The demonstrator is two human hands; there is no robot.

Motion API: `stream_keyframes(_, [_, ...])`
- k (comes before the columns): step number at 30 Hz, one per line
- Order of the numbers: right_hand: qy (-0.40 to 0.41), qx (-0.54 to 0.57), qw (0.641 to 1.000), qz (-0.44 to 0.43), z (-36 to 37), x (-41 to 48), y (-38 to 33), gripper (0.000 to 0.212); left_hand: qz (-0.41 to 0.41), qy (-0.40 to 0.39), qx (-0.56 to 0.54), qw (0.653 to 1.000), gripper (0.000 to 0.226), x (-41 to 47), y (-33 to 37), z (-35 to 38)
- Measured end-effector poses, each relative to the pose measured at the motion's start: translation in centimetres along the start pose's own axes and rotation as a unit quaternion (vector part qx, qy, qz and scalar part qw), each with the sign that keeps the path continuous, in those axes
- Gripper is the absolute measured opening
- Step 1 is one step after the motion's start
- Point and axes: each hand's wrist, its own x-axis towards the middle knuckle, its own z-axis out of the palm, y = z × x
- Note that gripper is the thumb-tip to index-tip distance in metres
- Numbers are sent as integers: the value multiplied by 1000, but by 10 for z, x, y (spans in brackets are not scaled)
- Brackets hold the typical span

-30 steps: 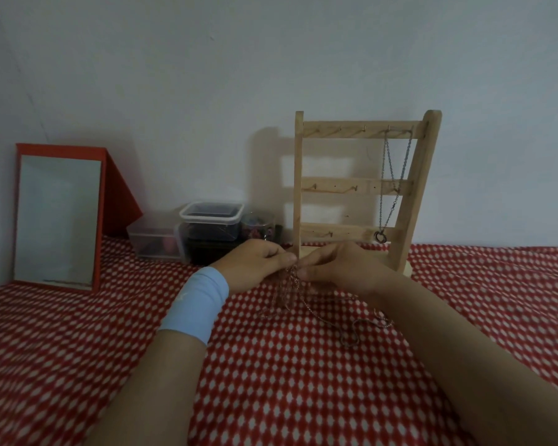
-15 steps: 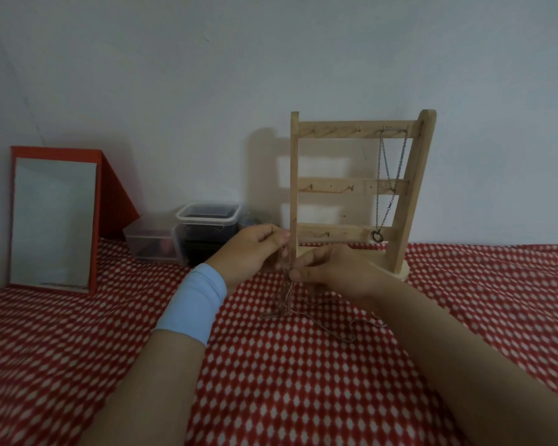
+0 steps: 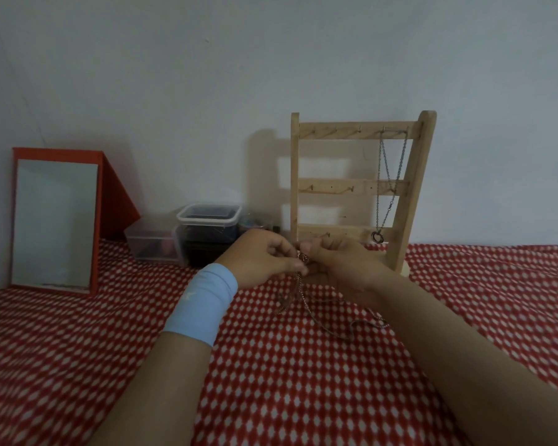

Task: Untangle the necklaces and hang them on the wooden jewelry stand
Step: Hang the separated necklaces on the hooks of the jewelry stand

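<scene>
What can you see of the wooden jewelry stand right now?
The wooden jewelry stand is pale wood: two posts joined by three rails with small hooks. It stands on the red patterned cloth near the wall. One silver chain necklace with a ring pendant hangs from the top rail's right end. The other hooks look bare.

Dim, flat indoor light with a bluish-grey cast; no glare. Lit from the front right, judging by the soft shadow of the wooden jewelry stand [image 3: 295, 175] thrown leftward on the wall [image 3: 174, 75]. Slight darkening toward the corners. Wide-angle bending of the checked cloth [image 3: 78, 365] at the left and right edges. Soft focus overall. Tangled necklaces [image 3: 300, 284] pinched between left hand [image 3: 258, 259] and right hand [image 3: 342, 262] smeared, links unresolved.
</scene>
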Motion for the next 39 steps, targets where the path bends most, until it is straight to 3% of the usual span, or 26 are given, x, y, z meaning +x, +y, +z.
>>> stream_keyframes(6, [-39,-22,999,-9,-2,-4,-5,13,0,-2,-78,997,8,-1,1,-4])
stream_keyframes(11, [-11,-98,995,-33,-5,-5,-8,6,7,-15,-73,997,10,-1,0,-5])
stream_keyframes(14, [-38,-156,987,-28,-7,-7,-9,16,-2,-16,-29,999,12,-2,1,-7])
stream_keyframes(18, [-79,-192,978,11,-7,-9,-9,23,35,44,50,997,2,-2,-5,-10])
stream_keyframes(23, [12,-117,993,-22,-1,-6,-9,25,45,51,20,997,13,-2,2,-5])
stream_keyframes(26, [50,-131,989,-34,3,-6,-9,24,15,38,6,999,12,0,4,-3])
stream_keyframes(31, [77,-167,981,-64,7,-7,-8,32,4,91,-30,995,19,1,6,-2])
stream_keyframes(33, [88,-159,980,-76,7,-6,-7,36,-18,43,-52,998,5,-3,10,-4])
stream_keyframes(35, [102,-159,978,-91,8,-6,-7,38,-42,1,-83,996,20,-5,13,-2])
stream_keyframes(39, [117,-166,973,-111,9,-6,-7,35,-48,22,-97,994,12,-3,11,0])
